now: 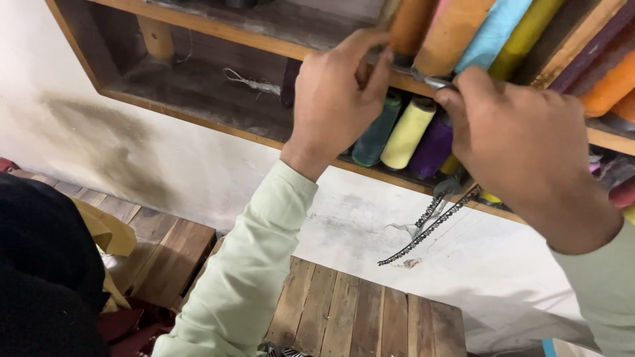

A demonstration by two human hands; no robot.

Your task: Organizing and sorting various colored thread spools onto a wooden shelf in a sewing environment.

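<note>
Wooden shelving point(218, 122) fixed to a whitewashed wall point(198, 178) holds rows of thread spools, and both hands are raised to the edge of its upper board. The left hand point(337, 92) has its fingers curled and pressed together at that edge, just below an orange spool point(410, 23); what they pinch, if anything, is hidden by the fingers. The right hand point(522, 142) pinches a small metal tool point(433, 81), seemingly scissors or snips, between thumb and forefinger, its tip lying against the shelf edge between the two hands. On the lower shelf, behind the hands, stand a teal spool point(377, 132), a pale yellow spool point(408, 132) and a purple spool point(431, 149) side by side. A black lace trim point(430, 228) hangs from the shelf down the wall. Below lies a slatted wooden platform point(357, 314), with dark cloth point(46, 264) at the left
</note>
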